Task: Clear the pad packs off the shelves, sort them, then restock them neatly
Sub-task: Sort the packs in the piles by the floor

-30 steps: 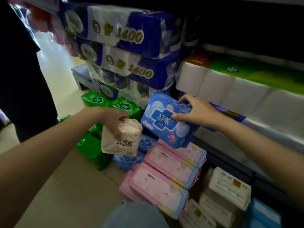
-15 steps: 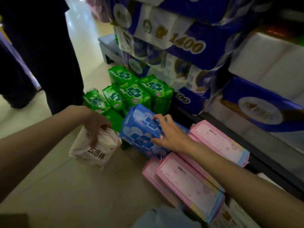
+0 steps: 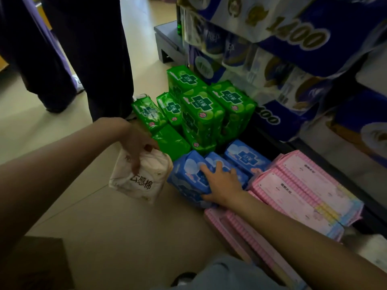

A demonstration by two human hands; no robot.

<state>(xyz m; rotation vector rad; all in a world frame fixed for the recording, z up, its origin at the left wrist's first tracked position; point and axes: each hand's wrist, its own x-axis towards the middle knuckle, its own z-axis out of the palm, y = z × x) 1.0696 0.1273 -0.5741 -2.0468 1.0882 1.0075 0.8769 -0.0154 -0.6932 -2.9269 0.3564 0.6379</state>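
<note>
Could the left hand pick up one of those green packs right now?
Probably not yet: the left hand already grips a white pack. The green packs lie close ahead with nothing between, so once freed, it likely could.

My right hand (image 3: 223, 184) rests on a pack (image 3: 188, 178) on the floor (image 3: 109, 231); left of it (held off the floor) is my left hand's (image 3: 136, 141) pack (image 3: 140, 176), stacked packs (image 3: 201, 109) behind, flat packs (image 3: 303, 191) right.
</note>
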